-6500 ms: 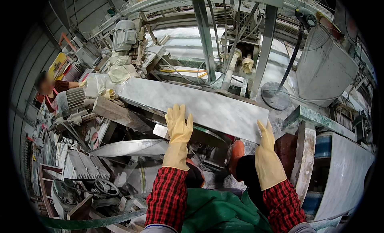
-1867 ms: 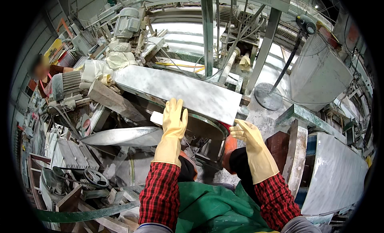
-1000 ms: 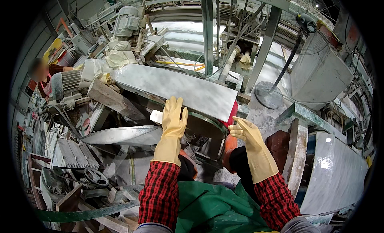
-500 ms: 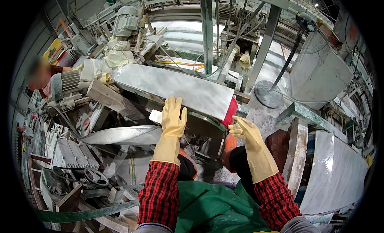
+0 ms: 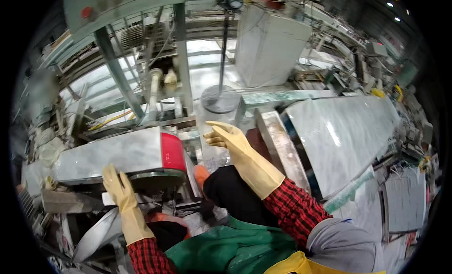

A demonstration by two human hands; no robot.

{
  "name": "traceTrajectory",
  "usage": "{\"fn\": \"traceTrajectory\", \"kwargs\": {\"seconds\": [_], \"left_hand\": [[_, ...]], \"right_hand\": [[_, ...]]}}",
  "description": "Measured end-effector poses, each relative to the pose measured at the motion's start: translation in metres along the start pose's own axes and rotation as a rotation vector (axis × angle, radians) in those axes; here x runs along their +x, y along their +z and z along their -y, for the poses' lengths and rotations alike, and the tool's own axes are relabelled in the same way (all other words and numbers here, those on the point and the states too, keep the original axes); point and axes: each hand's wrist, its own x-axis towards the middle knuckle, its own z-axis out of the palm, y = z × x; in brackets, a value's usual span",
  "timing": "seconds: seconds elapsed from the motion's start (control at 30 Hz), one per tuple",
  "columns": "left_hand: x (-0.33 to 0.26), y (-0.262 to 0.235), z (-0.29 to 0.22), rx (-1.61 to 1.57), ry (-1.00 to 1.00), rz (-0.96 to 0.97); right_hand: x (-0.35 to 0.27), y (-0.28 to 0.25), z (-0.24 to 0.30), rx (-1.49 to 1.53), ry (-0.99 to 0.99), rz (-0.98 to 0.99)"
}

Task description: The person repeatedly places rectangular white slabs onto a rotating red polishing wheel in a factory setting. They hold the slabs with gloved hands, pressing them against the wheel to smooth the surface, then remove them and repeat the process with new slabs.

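While our left hand [image 5: 120, 189] lies spread on the stone slab's [image 5: 113, 154] near edge, our right hand [image 5: 230, 140] hangs open, empty; clutter below is unreadable.

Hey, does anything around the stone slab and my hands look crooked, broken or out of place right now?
Nothing looks broken or spilled. The grey slab lies level on its stand, with its red end cap on. The left hand rests at its near edge, and the right hand is lifted in the air, holding nothing. Other slabs lean at the right amid clutter.
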Motion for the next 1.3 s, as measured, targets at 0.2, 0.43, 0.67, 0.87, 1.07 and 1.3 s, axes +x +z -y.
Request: {"fn": "traceTrajectory", "kwargs": {"seconds": [0.2,0.43,0.67,0.87,1.07,1.3], "left_hand": [[0.008,0.015,-0.002,-0.076,-0.141,0.086],[0.000,0.010,-0.002,-0.116,-0.122,0.073],[-0.002,0.015,-0.001,-0.174,-0.118,0.132],[-0.004,0.010,0.013,-0.147,-0.153,0.143],[-0.004,0.016,0.017,-0.090,-0.130,0.083],[-0.004,0.013,0.006,-0.151,-0.171,0.101]], "right_hand": [[-0.082,-0.168,0.081,-1.458,-0.159,-0.672],[-0.201,-0.256,0.110,-1.847,0.471,-1.122],[-0.210,-0.334,0.126,-1.599,0.532,-0.987],[-0.199,-0.312,0.117,-1.473,0.363,-0.934],[-0.187,-0.252,0.119,-1.462,0.408,-0.870],[-0.178,-0.243,0.095,-1.473,0.303,-0.843]]}}
